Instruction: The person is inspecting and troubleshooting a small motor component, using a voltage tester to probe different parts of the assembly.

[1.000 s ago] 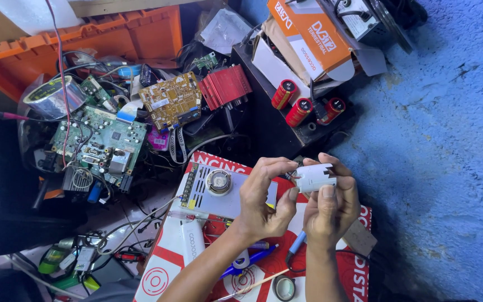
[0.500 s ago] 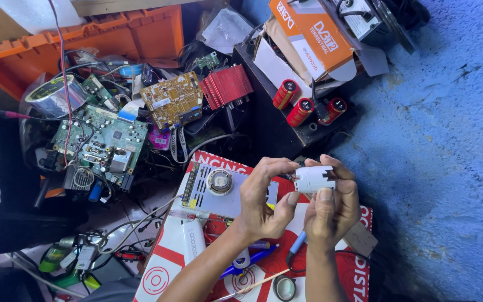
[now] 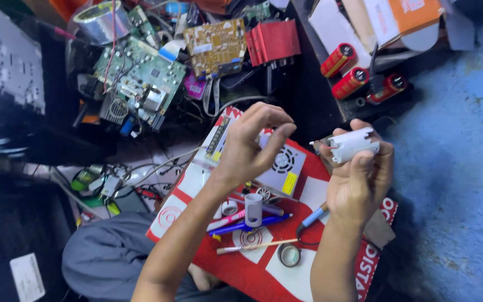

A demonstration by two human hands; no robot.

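Right hand (image 3: 361, 179) grips a small white cylinder (image 3: 354, 144) over blue floor (image 3: 454, 168); left hand (image 3: 252, 142) hovers empty, fingers curled.

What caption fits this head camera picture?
Right hand holds a small white cylinder; left hand hovers empty above a metal box.

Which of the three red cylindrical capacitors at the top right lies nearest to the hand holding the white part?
The lowest, rightmost red capacitor; the other two red capacitors lie farther up-left of the right hand.

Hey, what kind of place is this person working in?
Probably an informal electronics repair spot on the floor: loose circuit boards piled up, a soldering iron on the red board, and red cylindrical capacitors nearby.
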